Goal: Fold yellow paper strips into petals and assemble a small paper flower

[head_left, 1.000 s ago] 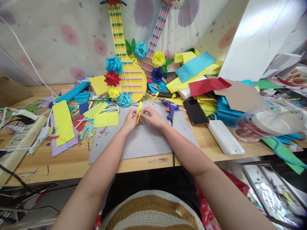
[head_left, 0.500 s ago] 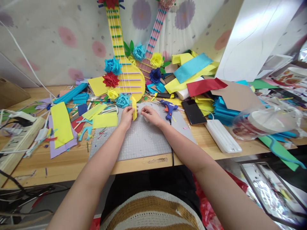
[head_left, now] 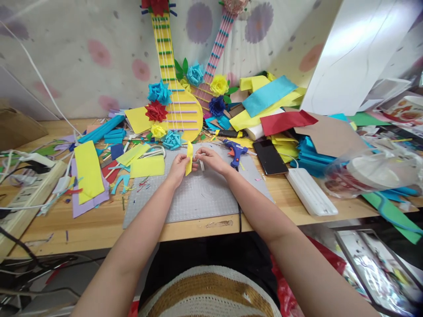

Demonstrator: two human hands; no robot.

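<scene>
Saw a wooden tabletop (head_left: 95, 235) backed by a flowered cloth (head_left: 120, 42), with a yellow guitar (head_left: 193, 119) and a pink guitar (head_left: 216, 50) standing in front of it. Found a grey cutting mat (head_left: 205, 200) at the middle, with its near edge just short of the tabletop's front edge, and with the widest open stretch of grid between the two forearms. Noted tighter limits around it: a yellow sheet (head_left: 147, 167) over the upper left corner, a blue glue gun (head_left: 237, 152) at the upper right, a black phone (head_left: 271, 157) near the right edge, a white power bank (head_left: 310, 191) farther right, and scraps packed along the back.

Saw both arms reaching in from the front and converging over the mat's upper middle, with the hands near each other. Found the left hand (head_left: 179, 169) pinching a yellow strip (head_left: 189, 158) upright between thumb and fingers. Saw the right hand (head_left: 212, 159) just right of the strip, back upward, with fingers bent inward. Could not tell its grip on the pale bit (head_left: 202, 166) below the fingertips.
</scene>
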